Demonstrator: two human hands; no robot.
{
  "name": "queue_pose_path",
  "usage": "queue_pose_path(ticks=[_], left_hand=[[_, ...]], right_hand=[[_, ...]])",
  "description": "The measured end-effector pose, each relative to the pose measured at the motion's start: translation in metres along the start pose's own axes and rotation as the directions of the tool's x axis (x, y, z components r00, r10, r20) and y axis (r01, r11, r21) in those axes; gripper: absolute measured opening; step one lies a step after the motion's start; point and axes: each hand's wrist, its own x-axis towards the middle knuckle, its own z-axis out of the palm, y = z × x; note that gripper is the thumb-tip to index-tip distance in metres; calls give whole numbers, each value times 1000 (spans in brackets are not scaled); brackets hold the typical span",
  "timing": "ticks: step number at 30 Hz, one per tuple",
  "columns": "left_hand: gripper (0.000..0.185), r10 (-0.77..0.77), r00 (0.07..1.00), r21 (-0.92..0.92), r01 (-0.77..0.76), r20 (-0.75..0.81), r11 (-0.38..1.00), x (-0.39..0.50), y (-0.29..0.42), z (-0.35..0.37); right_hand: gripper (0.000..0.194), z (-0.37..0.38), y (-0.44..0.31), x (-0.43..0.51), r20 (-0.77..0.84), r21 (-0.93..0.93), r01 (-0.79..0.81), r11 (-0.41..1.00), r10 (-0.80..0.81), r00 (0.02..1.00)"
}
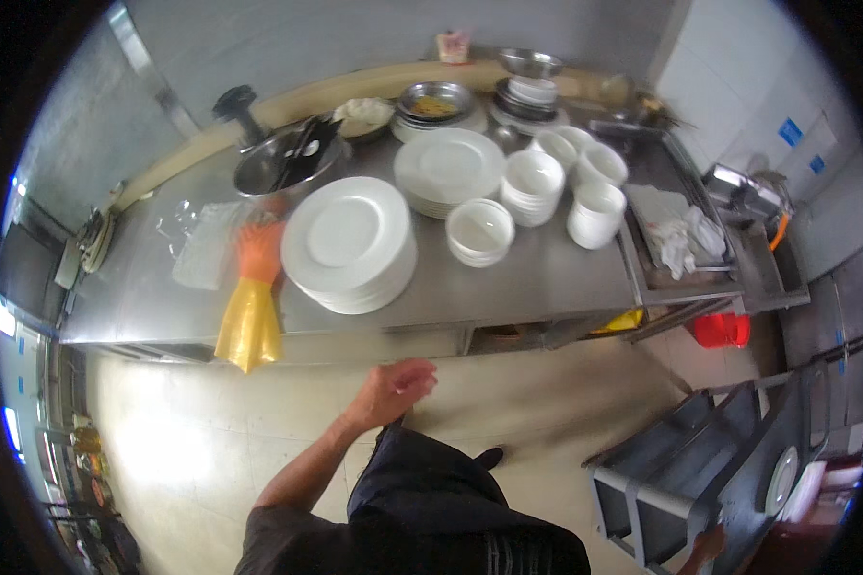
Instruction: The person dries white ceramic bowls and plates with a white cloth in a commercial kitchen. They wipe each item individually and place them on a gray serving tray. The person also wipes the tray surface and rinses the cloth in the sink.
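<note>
My left hand (395,392) hangs in the air in front of the steel counter (532,280), blurred, with its fingers loosely curled and nothing in it. At the lower right edge my right hand (706,545) grips the near edge of a grey utility cart (744,460); its fingers are only partly visible. A white plate (784,478) lies on the cart's top. On the counter stand a tall stack of white plates (352,230), a second plate stack (449,165) behind it, and stacked white bowls (480,226). Orange-and-yellow rubber gloves (252,295) hang over the front edge.
A steel basin (288,162) holding dark utensils stands behind the plates. Steel bowls (435,104) and more dishes line the back. White cloths (683,237) lie in a tray at right, beside a sink (769,266). A red bucket (721,330) is on the floor.
</note>
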Motion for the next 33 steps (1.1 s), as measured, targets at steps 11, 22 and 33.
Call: queue_pose_path(ticks=[11,22,33], left_hand=[[25,38,815,140,53,-578,989,34,-132,-310],[46,453,836,914,132,-310,383,72,-195,-383],[52,458,669,793,355,-586,496,76,-221,-424]], right_hand=[[21,-154,-185,-182,-127,44,57,997,-51,991],[25,-208,-263,-285,-106,23,94,995,-91,990],[29,-213,-255,-327,-98,5,79,997,-79,992]])
